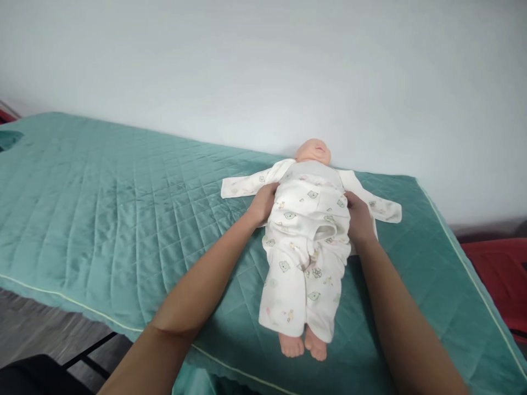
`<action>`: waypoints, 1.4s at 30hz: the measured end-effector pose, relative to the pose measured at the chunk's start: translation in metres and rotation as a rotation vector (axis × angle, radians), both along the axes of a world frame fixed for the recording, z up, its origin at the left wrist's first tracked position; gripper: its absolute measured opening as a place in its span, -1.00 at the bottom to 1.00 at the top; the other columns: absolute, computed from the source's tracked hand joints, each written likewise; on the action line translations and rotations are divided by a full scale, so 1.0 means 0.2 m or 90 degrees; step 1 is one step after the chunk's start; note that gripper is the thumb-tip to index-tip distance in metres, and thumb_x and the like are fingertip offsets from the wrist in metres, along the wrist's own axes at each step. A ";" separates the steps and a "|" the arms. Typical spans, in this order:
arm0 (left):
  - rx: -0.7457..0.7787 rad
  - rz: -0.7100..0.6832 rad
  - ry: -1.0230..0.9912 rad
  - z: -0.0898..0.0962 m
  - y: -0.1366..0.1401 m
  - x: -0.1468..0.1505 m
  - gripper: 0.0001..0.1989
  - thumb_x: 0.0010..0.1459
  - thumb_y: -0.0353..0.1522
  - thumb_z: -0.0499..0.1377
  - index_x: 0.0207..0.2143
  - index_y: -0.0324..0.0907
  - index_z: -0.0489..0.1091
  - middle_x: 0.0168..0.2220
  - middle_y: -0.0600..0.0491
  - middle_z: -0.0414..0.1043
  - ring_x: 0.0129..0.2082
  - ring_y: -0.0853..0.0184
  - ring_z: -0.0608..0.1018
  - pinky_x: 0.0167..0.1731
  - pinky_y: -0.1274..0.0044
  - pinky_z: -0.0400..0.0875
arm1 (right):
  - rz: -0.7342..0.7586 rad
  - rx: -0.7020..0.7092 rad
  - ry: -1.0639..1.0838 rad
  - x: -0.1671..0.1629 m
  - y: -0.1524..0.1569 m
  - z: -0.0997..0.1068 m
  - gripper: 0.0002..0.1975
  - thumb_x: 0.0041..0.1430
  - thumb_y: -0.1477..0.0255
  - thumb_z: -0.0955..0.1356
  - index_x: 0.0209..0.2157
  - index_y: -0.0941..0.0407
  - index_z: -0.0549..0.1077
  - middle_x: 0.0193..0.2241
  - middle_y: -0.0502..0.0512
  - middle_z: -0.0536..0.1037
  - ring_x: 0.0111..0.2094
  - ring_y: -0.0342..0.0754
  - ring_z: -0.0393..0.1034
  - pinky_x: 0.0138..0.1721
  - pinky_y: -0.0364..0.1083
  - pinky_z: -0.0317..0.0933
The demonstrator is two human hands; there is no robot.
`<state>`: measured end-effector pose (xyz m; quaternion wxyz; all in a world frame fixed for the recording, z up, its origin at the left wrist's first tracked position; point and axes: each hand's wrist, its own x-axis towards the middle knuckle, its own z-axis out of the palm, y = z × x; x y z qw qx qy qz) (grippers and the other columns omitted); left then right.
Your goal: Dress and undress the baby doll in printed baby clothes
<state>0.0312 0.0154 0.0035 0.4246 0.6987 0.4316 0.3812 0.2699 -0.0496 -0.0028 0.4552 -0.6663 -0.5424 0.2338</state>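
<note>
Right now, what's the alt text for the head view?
A person's left hand and right hand are at either side of the patterned white trousers on a doll, lying face-up, feet toward the viewer. White sleeves spread out over a green quilted cover.

Most fingers of the left hand [263, 205] and right hand [359, 218] are disappearing behind the doll's trousers [307, 214]. The crown of the doll's head [312, 151] is lying out of sight. Edges are cropping the left forearm [200, 282], right forearm [401, 304], green quilted cover [123, 208], red object [500, 274] and dark object [39, 376].
</note>
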 end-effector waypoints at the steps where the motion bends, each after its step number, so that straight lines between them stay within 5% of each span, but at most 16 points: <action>1: 0.023 0.024 0.043 -0.01 0.02 -0.01 -0.83 0.01 -0.38 0.14 -0.38 -0.24 0.52 -0.24 -0.04 0.60 -0.14 0.10 0.52 -0.03 0.38 0.38 | 0.002 -0.006 -0.005 0.01 0.01 -0.01 -0.86 0.01 0.32 0.38 -0.49 0.09 0.41 -0.46 -0.02 0.52 -0.36 -0.02 0.33 -0.26 -0.06 0.21; 4: 0.055 0.094 0.121 -0.04 0.06 -0.02 -0.82 0.02 -0.45 0.09 -0.39 -0.23 0.50 -0.30 -0.05 0.58 -0.26 0.18 0.52 -0.11 0.40 0.38 | 0.025 0.013 0.037 0.05 0.03 -0.05 -0.85 0.01 0.33 0.40 -0.36 0.07 0.42 -0.38 0.00 0.55 -0.34 -0.02 0.37 -0.22 -0.04 0.25; 8: 0.081 0.165 0.019 -0.02 0.06 -0.02 -0.82 0.10 -0.42 0.11 -0.30 -0.20 0.50 -0.25 -0.02 0.57 -0.22 0.25 0.54 -0.09 0.46 0.39 | 0.006 0.115 0.004 0.07 0.04 -0.05 -0.79 0.07 0.38 0.37 -0.20 0.06 0.44 -0.29 0.07 0.56 -0.26 0.01 0.43 -0.14 0.01 0.30; 15: 0.214 -0.040 -0.018 0.06 0.03 0.02 -0.73 0.32 -0.29 0.02 -0.14 -0.14 0.49 -0.06 -0.03 0.49 0.00 0.29 0.48 0.12 0.48 0.27 | 0.121 0.219 -0.012 0.00 0.06 0.03 -0.87 0.22 0.28 0.34 -0.30 0.03 0.46 -0.14 0.10 0.50 -0.06 0.03 0.40 0.04 0.04 0.25; 25: 0.207 -0.175 0.038 0.04 0.13 0.00 -0.82 0.21 -0.22 0.19 -0.28 -0.16 0.36 0.12 -0.11 0.28 0.19 0.21 0.31 0.19 0.40 0.20 | 0.294 0.155 -0.061 0.10 0.15 0.00 -0.70 0.21 0.15 0.36 -0.46 0.05 0.30 0.02 0.18 0.33 0.17 0.10 0.22 0.13 0.10 0.16; 29: 0.135 -0.187 0.010 0.07 0.11 0.00 -0.83 0.22 -0.23 0.15 -0.33 -0.15 0.32 0.25 -0.09 0.26 0.27 0.18 0.28 0.18 0.39 0.21 | 0.337 0.134 -0.058 0.10 0.15 0.02 -0.63 0.24 0.07 0.32 -0.48 0.05 0.31 0.04 0.18 0.32 0.22 0.10 0.17 0.26 0.11 0.05; 32: 0.072 -0.199 -0.028 0.10 0.13 0.00 -0.80 0.22 -0.21 0.14 -0.35 -0.15 0.31 0.21 -0.07 0.34 0.24 0.19 0.34 0.15 0.41 0.23 | 0.323 0.153 -0.059 0.09 0.18 0.03 -0.61 0.24 0.05 0.31 -0.49 0.05 0.32 -0.01 0.16 0.39 0.16 0.10 0.25 0.21 0.09 0.10; 36: 0.071 -0.135 0.019 0.12 0.22 0.03 -0.80 0.19 -0.23 0.15 -0.38 -0.15 0.29 -0.15 0.03 0.49 -0.08 0.25 0.48 -0.03 0.44 0.31 | 0.207 0.134 -0.113 0.05 0.25 0.05 -0.67 0.23 0.10 0.29 -0.46 0.04 0.37 -0.27 0.06 0.50 -0.16 0.04 0.38 -0.04 0.02 0.22; 39: 0.090 -0.037 0.076 0.12 0.29 0.08 -0.83 0.20 -0.32 0.13 -0.43 -0.15 0.23 -0.36 0.11 0.40 -0.29 0.32 0.43 -0.20 0.49 0.27 | 0.099 0.084 -0.143 0.03 0.32 0.06 -0.69 0.20 0.13 0.29 -0.49 0.04 0.33 -0.53 -0.04 0.39 -0.41 -0.04 0.25 -0.27 -0.05 0.14; 42: 0.085 0.027 0.100 0.10 0.33 0.13 -0.83 0.20 -0.40 0.12 -0.45 -0.14 0.19 -0.42 0.13 0.35 -0.35 0.34 0.38 -0.27 0.51 0.23 | 0.038 0.084 -0.147 0.02 0.38 0.05 -0.69 0.18 0.15 0.29 -0.53 0.04 0.27 -0.59 -0.07 0.31 -0.46 -0.07 0.17 -0.34 -0.07 0.06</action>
